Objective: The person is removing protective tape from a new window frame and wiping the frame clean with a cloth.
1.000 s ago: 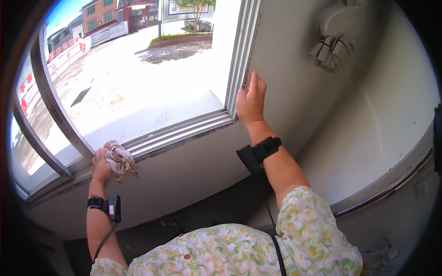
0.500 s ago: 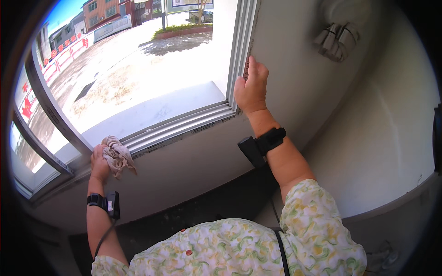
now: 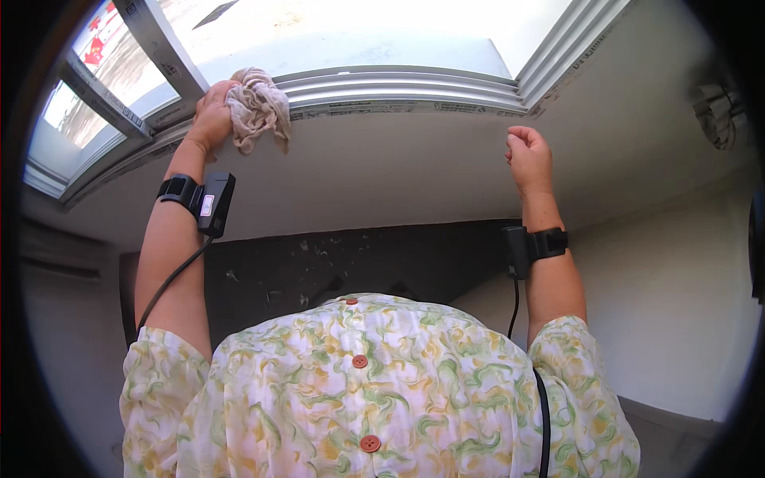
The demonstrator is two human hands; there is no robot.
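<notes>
My left hand (image 3: 213, 111) grips a crumpled beige cloth (image 3: 259, 111) at the left end of the window's lower rail. The cloth hangs in folds over the edge, beside an upright sash frame (image 3: 163, 52). The silver window track (image 3: 398, 86) runs from there to the right corner. Below that corner, my right hand (image 3: 531, 159) is in front of the pale wall, apart from the frame. Its fingers are curled in with the thumb against them; anything inside them is hidden.
Pale wall (image 3: 382, 171) lies under the window, with a dark floor (image 3: 279, 267) below it, dotted with light scraps. A bundled grey-white object (image 3: 717, 118) hangs on the wall at the right. Black devices are strapped to both forearms, with cables (image 3: 171, 279) running back along the arms.
My right hand has come off the right side of the window frame and moved down in front of the wall. My left hand stays at the sash with the cloth. The view has tilted down.
</notes>
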